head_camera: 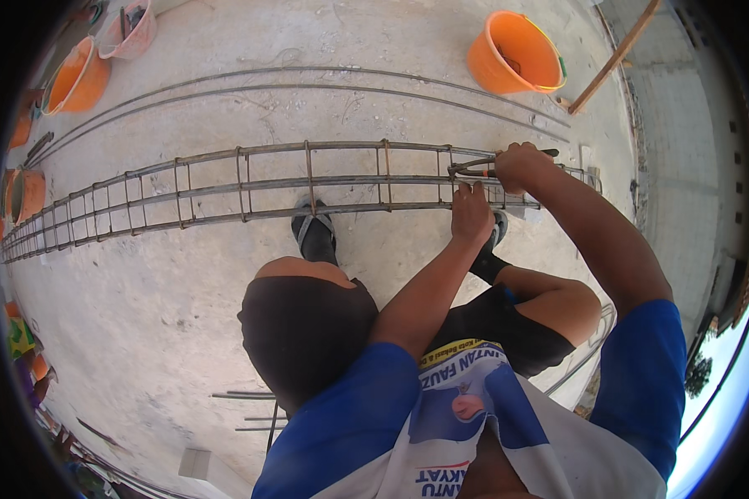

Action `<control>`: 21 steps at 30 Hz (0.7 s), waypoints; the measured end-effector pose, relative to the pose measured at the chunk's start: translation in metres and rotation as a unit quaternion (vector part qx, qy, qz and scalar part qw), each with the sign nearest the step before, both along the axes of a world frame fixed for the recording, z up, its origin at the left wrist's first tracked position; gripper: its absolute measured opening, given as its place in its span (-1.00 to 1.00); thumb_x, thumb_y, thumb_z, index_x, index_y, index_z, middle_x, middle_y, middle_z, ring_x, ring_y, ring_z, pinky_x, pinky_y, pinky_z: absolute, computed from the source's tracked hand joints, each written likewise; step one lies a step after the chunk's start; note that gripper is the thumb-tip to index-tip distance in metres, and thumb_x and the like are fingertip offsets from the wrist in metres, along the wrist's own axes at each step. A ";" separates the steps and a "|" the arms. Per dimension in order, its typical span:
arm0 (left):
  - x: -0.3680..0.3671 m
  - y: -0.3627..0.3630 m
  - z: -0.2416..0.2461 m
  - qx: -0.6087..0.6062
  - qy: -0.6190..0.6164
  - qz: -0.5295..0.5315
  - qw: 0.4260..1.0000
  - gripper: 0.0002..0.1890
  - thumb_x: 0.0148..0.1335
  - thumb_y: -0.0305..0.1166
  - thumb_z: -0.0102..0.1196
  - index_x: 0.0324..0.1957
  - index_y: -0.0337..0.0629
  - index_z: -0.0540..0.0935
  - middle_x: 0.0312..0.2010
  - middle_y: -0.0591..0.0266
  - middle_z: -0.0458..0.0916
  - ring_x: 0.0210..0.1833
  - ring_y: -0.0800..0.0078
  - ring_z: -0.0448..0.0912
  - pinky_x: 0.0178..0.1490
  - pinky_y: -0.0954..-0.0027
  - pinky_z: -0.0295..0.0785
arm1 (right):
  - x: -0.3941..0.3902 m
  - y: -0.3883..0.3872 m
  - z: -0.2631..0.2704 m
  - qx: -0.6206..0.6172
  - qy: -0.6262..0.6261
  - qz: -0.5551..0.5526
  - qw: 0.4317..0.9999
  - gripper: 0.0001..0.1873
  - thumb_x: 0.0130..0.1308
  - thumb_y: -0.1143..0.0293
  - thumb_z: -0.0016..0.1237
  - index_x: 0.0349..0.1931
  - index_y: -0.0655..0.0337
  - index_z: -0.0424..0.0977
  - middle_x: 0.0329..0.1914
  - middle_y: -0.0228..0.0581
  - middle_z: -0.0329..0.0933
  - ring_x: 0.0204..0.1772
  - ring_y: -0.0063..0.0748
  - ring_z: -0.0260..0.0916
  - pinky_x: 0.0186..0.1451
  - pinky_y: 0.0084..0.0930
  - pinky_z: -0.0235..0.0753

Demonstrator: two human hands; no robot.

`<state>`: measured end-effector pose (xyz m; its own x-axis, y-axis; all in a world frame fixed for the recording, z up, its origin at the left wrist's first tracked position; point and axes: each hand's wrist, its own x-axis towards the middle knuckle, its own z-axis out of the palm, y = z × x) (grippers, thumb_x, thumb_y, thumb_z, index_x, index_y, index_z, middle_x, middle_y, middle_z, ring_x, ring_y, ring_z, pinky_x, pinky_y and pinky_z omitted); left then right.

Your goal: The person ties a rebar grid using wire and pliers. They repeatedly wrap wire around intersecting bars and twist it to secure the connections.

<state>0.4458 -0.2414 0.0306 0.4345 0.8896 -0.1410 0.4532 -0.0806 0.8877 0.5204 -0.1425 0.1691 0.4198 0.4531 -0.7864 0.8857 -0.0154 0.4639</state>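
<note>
A long steel rebar cage [343, 179] with square stirrups lies across the concrete floor before me. My right hand [519, 167] is closed around the handles of a pair of pincers [471, 168], whose jaws meet the cage's bars near a stirrup. Just below the jaws, the fingers of my left hand [472, 209] touch the cage by its middle bar; whether they pinch a tie wire there cannot be seen. Both feet, in sandals, are by the cage's near side.
Two loose rebars [287, 87] lie beyond the cage. An orange bucket [515, 53] stands at the back right beside a wooden post [615, 56]. More buckets [81, 75] stand at the far left. A pale block [203, 465] and short bars [243, 395] lie at the lower left.
</note>
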 end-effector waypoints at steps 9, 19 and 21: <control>-0.010 -0.002 0.001 0.010 -0.008 -0.002 1.000 -0.69 0.14 -0.39 0.11 -0.08 -0.30 0.48 -0.18 -0.11 0.45 -0.10 0.04 0.49 0.01 0.14 0.43 | -0.009 0.019 0.005 -0.093 0.011 0.037 0.995 -0.59 0.09 0.38 0.07 0.02 0.07 0.55 0.03 -0.13 0.53 0.08 0.07 0.48 0.15 0.26 0.40; -0.022 -0.002 0.001 0.029 0.037 -0.030 0.998 -0.79 0.19 -0.32 0.10 -0.21 -0.23 0.54 -0.24 -0.01 0.48 -0.11 0.11 0.50 -0.07 0.17 0.46 | -0.028 0.014 0.007 -0.050 -0.069 0.047 0.995 -0.36 0.08 0.48 -0.01 0.19 -0.41 0.40 0.16 -0.14 0.45 0.22 0.06 0.37 0.10 0.18 0.41; -0.022 -0.002 0.001 0.042 0.043 -0.041 0.997 -0.80 0.20 -0.32 0.09 -0.21 -0.22 0.55 -0.24 0.00 0.48 -0.11 0.12 0.51 -0.08 0.17 0.46 | -0.026 0.015 0.010 -0.072 -0.052 0.029 0.996 -0.37 0.10 0.48 -0.03 0.18 -0.45 0.40 0.16 -0.16 0.45 0.24 0.08 0.34 0.09 0.19 0.40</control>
<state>0.4234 -0.2436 0.0311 0.4956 0.8618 -0.1077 0.5170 -0.1932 0.8339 0.4940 -0.1275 0.1788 0.4789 0.3643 -0.7987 0.8303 0.1077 0.5469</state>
